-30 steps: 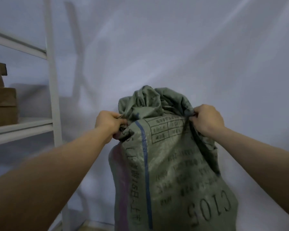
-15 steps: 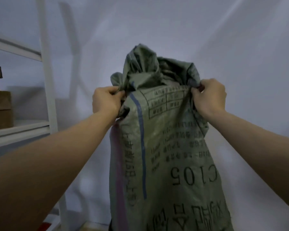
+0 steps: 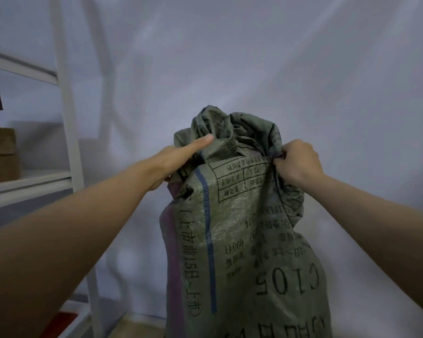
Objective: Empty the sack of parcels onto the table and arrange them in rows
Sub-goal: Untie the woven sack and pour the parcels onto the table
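Note:
A grey-green woven sack (image 3: 242,240) with a blue stripe and black print hangs upside down in front of me; "C105" reads inverted. Its crumpled end is on top. My right hand (image 3: 297,164) is clenched on a bunch of fabric at the sack's upper right corner. My left hand (image 3: 178,159) holds the upper left corner, with the thumb stretched flat across the fabric and the fingers hidden behind the fold. No parcels and no table surface are in view.
A white metal shelving rack (image 3: 66,132) stands at the left, with brown cardboard boxes (image 3: 0,154) on its shelf. A white sheet (image 3: 279,69) hangs as a backdrop behind the sack. A strip of floor shows at the bottom left.
The sack rose and has now come back down. My left hand changed from a tight fist to a flatter hold with the thumb extended. My right hand kept its grip.

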Demonstrator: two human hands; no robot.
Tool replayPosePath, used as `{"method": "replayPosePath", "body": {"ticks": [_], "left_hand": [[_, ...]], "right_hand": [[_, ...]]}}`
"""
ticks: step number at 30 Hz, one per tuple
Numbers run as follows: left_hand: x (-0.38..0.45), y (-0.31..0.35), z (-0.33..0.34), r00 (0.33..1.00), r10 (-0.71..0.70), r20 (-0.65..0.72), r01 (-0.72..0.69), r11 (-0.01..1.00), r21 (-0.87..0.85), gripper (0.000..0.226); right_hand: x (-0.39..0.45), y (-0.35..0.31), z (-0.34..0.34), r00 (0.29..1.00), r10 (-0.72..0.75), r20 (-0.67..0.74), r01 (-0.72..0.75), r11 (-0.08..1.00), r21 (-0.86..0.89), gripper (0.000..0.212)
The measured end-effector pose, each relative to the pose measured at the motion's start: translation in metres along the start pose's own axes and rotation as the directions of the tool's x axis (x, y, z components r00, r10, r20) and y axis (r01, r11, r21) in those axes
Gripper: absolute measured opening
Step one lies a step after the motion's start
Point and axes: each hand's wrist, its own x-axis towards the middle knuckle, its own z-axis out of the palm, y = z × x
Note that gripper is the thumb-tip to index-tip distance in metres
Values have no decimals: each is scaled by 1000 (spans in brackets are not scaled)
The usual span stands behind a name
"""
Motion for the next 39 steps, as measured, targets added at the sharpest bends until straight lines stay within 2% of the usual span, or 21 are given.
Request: {"method": "replayPosePath", "body": {"ticks": [2, 5, 7, 8, 9, 11, 13, 16, 18, 20, 24, 25, 27, 29, 30, 32, 34, 36, 37, 39], "left_hand": [[-6, 9, 3, 993, 23, 115, -42, 985, 167, 115], [-12, 14, 10, 968, 50, 246, -135, 929, 343, 88], [-11, 11, 17, 966, 48, 254, -147, 910, 386, 101], [-10, 8, 21, 976, 49, 212, -132, 908, 398, 106], [-8, 5, 25, 988, 67, 136, -118, 907, 405, 101], [-5, -1, 29, 989, 139, -53, -99, 884, 457, 72], [-4, -8, 28, 971, 205, -120, -120, 860, 496, 48], [-6, -12, 30, 960, 195, -199, -131, 946, 295, 24], [-6, -8, 32, 937, 163, -310, -129, 983, 128, 18], [-1, 3, 30, 889, 170, -426, -173, 984, 32, 11], [7, 26, 17, 766, 227, -602, -316, 948, -44, 23], [5, 25, 18, 744, 238, -624, -317, 948, -17, 19], [-2, 5, 26, 755, 239, -611, -241, 967, 81, 3], [-9, -20, 35, 784, 244, -571, -128, 963, 236, 16], [-10, -25, 35, 775, 255, -579, -109, 955, 275, 19], [-14, -16, 29, 728, 249, -639, -130, 965, 228, 15], [-14, 1, 19, 653, 252, -715, -203, 967, 155, 8], [-16, 7, 15, 602, 274, -750, -227, 959, 169, 10], [-17, 3, 14, 608, 280, -743, -228, 958, 175, 9], [-18, -16, 14, 698, 249, -672, -180, 969, 171, 8]], "right_hand": [[-2, 4, 1, 1000, 16, 3, -16, 999, 37, 13], [-4, 5, -2, 1000, 23, -5, -23, 998, 65, 13], [-5, 6, -3, 1000, 21, 1, -21, 996, 81, 14], [-6, 7, -4, 1000, 20, 7, -20, 995, 96, 15], [-6, 8, -5, 1000, 19, 12, -20, 993, 113, 16], [-9, 9, -7, 1000, 13, 22, -16, 990, 138, 18], [-12, 9, -8, 999, -4, 33, -1, 990, 140, 21], [-18, 5, -12, 998, -36, 54, 29, 991, 130, 21], [-16, -2, -18, 998, -41, 47, 32, 986, 163, 16], [-8, -13, -26, 998, -49, -29, 55, 969, 242, 17], [9, -34, -42, 973, -78, -217, 164, 895, 414, 13], [8, -32, -39, 974, -84, -211, 170, 884, 435, 11], [2, -22, -23, 990, -90, -110, 131, 882, 452, 8], [-9, -10, -7, 995, -94, 39, 68, 900, 430, 8], [-11, -9, -3, 994, -93, 62, 57, 896, 440, 10], [-6, -16, -3, 996, -94, -1, 82, 868, 490, 13], [0, -34, -16, 988, -102, -117, 149, 841, 520, 12], [1, -43, -21, 977, -109, -186, 193, 828, 526, 13], [-1, -42, -19, 980, -106, -167, 179, 831, 527, 16], [-11, -35, -7, 992, -116, -50, 125, 850, 512, 17]]}}
